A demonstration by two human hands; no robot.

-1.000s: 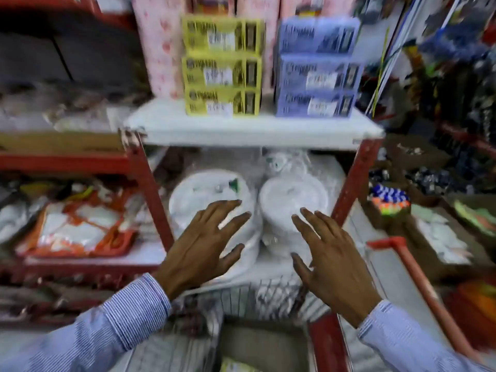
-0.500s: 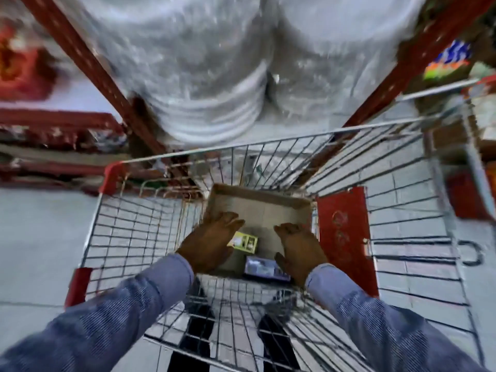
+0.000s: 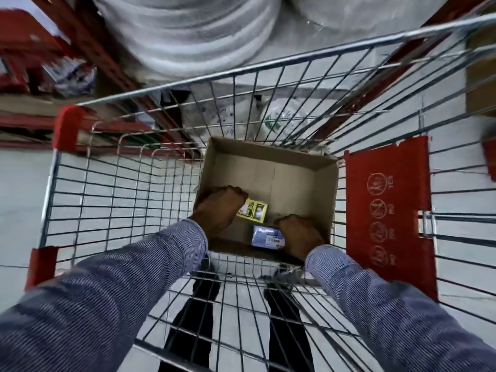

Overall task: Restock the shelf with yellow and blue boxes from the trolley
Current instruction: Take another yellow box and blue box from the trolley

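Looking straight down into a wire trolley (image 3: pixel 112 183) with red corner caps, pushed up against red shelf uprights (image 3: pixel 107 57). Inside, toward the right half of the basket, an open cardboard carton (image 3: pixel 295 178), its four walls standing up and its floor mostly bare. Only two small boxes left on that floor, both in the near part: a yellow box (image 3: pixel 255 210) lying flat left of centre, and a blue box (image 3: pixel 267 236) nearer still, close to the carton's near wall.

Left hand (image 3: pixel 217 210) reaching in over the carton's left wall, fingers curled down onto the left end of the yellow box; grip partly closed on it, though whether actually clamped or just resting cannot be told. Right hand (image 3: pixel 300 234) down at the near right corner, fingers bent around the right end of the blue box; same doubt about a firm hold. The two boxes apart from one another, a strip of bare cardboard between.

Plenty of free room in the far half of the carton and in the left half of the trolley, nothing there but wire. Tight on the right: the carton wall close against the hand, with a red panel (image 3: pixel 386 210) just beyond. Stacked white plates in plastic wrap (image 3: pixel 188 30) on the shelf beyond the trolley's far rim.
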